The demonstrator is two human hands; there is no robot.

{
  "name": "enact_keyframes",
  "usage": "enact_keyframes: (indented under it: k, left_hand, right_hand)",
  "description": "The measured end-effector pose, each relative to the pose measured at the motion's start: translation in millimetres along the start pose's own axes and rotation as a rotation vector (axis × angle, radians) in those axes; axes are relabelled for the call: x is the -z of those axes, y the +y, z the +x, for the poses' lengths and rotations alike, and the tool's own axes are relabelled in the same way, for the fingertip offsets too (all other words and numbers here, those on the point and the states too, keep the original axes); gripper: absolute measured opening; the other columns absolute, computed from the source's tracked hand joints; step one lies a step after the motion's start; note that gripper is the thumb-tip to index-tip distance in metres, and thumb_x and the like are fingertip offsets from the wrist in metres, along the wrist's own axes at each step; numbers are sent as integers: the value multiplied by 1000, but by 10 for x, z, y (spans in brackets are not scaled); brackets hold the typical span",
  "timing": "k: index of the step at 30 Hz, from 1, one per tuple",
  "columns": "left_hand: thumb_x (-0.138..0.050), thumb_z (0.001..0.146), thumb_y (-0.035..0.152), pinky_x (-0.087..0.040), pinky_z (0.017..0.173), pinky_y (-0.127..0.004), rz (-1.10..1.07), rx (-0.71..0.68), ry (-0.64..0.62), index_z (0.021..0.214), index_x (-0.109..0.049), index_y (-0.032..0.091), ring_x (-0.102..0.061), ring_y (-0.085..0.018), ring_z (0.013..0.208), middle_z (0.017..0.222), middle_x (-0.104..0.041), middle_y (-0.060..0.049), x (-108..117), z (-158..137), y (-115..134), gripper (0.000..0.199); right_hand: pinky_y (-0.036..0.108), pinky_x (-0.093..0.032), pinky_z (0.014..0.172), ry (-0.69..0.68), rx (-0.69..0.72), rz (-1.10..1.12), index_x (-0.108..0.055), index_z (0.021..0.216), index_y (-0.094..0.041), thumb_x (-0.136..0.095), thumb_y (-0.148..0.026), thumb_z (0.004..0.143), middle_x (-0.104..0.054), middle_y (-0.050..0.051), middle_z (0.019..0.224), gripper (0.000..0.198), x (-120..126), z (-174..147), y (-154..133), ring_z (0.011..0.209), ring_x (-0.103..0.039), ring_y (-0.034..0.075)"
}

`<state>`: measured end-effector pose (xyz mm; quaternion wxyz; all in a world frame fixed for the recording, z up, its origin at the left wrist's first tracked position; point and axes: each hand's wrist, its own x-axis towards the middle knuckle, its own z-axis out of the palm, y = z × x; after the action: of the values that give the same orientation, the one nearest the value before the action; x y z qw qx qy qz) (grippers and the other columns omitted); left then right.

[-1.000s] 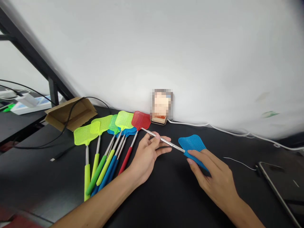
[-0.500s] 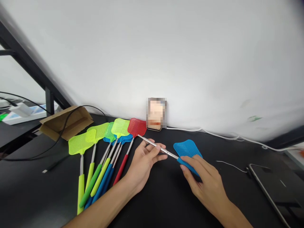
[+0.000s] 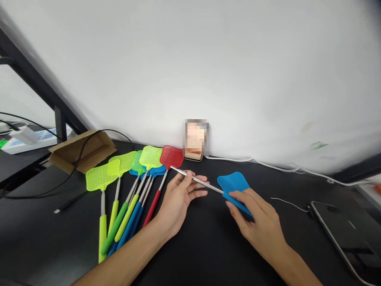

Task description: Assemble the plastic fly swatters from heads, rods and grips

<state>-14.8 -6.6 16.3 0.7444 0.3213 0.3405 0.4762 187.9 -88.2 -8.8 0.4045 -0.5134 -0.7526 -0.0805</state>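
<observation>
My left hand (image 3: 180, 200) pinches the bare metal rod (image 3: 210, 186) of a fly swatter handle near its far end, thumb on top and the other fingers loosely spread below. Around the blue grip (image 3: 236, 202) of that handle, my right hand (image 3: 262, 222) is closed. No swatter head sits on the rod's tip. A blue mesh swatter head (image 3: 232, 181) lies on the table just behind the grip, partly covered by my right fingers. Left of my hands, several fly swatters lie fanned out, among them a red swatter (image 3: 172, 155) and a yellow-green swatter (image 3: 102, 176).
An open cardboard box (image 3: 83, 151) and a black cable (image 3: 79, 159) are at the left rear. A phone (image 3: 195, 139) leans on the wall, its screen blurred. A white cable (image 3: 253, 160) runs along the wall. A dark glossy device (image 3: 342, 234) lies at right.
My left thumb has slid up the rod toward its far tip. My right hand keeps its hold on the blue grip. The view has shifted slightly.
</observation>
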Motion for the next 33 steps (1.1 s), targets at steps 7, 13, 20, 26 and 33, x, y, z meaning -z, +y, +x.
enact_keyframes:
  k: [7, 13, 20, 26, 33]
  left_hand:
    - [-74, 94, 31, -63, 80, -31, 23, -35, -36, 98, -63, 15, -73, -20, 94, 100, -72, -7, 20, 8, -9, 19]
    - [-77, 91, 34, -61, 76, -30, 91, -11, -41, 97, -66, 14, -74, -24, 96, 100, -74, -11, 36, 32, 26, 24]
    - [-81, 87, 35, -61, 77, -33, 175, 37, -197, 96, -72, 13, -74, -22, 88, 100, -78, -14, -30, -103, -108, 25]
    - [-77, 90, 38, -61, 80, -34, 184, 54, -183, 99, -71, 12, -74, -23, 92, 102, -77, -15, -24, -101, -146, 28]
    - [-71, 95, 40, -61, 72, -34, 94, 15, -47, 102, -60, 17, -77, -26, 92, 104, -79, -15, -20, -47, -38, 26]
  right_hand:
    - [33, -53, 74, 14, 34, -23, -63, 115, -19, -69, -8, 93, -67, 5, 92, 25, 16, 19, -7, 79, -64, 17]
    - [34, -53, 73, 16, 58, -24, -64, 116, -19, -69, -8, 93, -70, 6, 93, 26, 21, 10, -22, 82, -66, 19]
    - [34, -51, 71, -55, 25, 53, -63, 114, -19, -66, -9, 95, -68, 5, 86, 22, -41, -46, -77, 76, -62, 18]
    - [33, -51, 72, -99, -45, 72, -62, 114, -19, -63, -15, 99, -69, 5, 89, 16, -49, -41, -107, 77, -63, 18]
    - [32, -51, 71, -107, -31, -28, -59, 113, -18, -62, -16, 99, -67, 4, 88, 14, -35, -17, -102, 77, -65, 18]
